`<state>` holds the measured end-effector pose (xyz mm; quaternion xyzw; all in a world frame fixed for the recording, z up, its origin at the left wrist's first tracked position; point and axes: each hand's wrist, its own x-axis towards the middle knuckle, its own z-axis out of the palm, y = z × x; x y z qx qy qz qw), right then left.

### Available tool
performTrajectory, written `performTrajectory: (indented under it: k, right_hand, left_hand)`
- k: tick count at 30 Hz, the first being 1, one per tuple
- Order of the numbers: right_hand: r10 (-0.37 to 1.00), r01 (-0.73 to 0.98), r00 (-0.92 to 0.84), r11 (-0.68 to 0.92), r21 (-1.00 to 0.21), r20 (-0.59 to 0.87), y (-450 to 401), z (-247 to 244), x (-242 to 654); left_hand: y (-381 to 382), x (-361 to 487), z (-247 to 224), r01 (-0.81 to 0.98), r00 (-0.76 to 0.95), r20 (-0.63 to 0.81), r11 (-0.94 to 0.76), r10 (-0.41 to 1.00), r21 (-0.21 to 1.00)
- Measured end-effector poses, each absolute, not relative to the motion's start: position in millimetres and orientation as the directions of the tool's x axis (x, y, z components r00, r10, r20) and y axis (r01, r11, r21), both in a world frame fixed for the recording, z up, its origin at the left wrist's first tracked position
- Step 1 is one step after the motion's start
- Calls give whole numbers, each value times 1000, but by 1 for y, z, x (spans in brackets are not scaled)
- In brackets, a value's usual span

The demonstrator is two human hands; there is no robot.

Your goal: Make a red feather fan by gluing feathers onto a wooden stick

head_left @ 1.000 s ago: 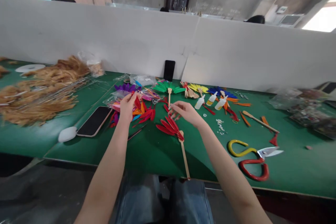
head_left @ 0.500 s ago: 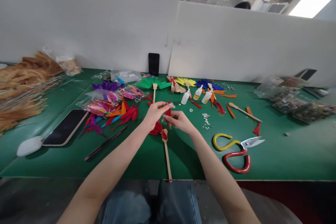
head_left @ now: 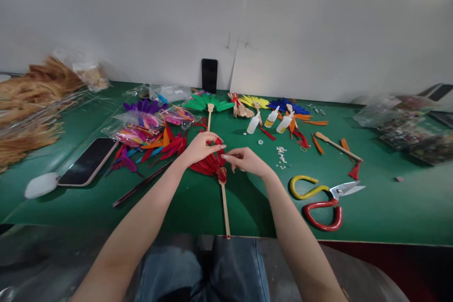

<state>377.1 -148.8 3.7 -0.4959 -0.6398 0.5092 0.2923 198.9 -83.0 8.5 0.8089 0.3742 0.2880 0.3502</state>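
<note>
A red feather (head_left: 220, 157) stands between my two hands, over the head of a wooden stick (head_left: 225, 210). My left hand (head_left: 200, 148) is closed, pinching its upper part between thumb and fingers. From the other side my right hand (head_left: 247, 161) comes in, thumb and forefinger closed at the feather's edge. Other red feathers (head_left: 204, 166) fan out to the left from the stick's head, below my left hand. The feather's lower end lies close to that head; whether it touches, I cannot tell. The stick's handle points toward me, its end at the table edge.
Scissors (head_left: 323, 203) lie at right, near small white beads (head_left: 281, 155). Several glue bottles (head_left: 253, 123) stand behind, beside finished green (head_left: 208, 103), yellow and blue feather fans. Loose feathers (head_left: 171, 146), a phone (head_left: 88, 163) and dried straw (head_left: 31, 108) occupy the left.
Both hands have lowered the red feather from above the stick down to its head. The camera view has tilted downward slightly.
</note>
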Motion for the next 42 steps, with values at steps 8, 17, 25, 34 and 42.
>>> performTrajectory:
  k: [8, 17, 25, 34, 42]
  right_hand:
    - [957, 417, -248, -36, -908, -152, -145, -9, 382]
    - [976, 562, -196, 36, -826, -91, -143, -23, 375]
    - [980, 615, -180, 47, -787, -82, -145, -21, 372]
    - [980, 642, -186, 63, -764, -76, -145, -25, 371]
    - [978, 685, -185, 57, -726, -97, -146, -22, 369]
  left_hand:
    - [-72, 199, -9, 387, 579, 261, -543, 772, 746]
    - [-68, 198, -19, 427, 577, 229, -529, 784, 733]
    - [-66, 196, -22, 442, 590, 207, -527, 781, 726]
    - [-67, 199, -17, 529, 604, 156, -539, 782, 655]
    - [-66, 199, -19, 567, 604, 154, -557, 782, 606]
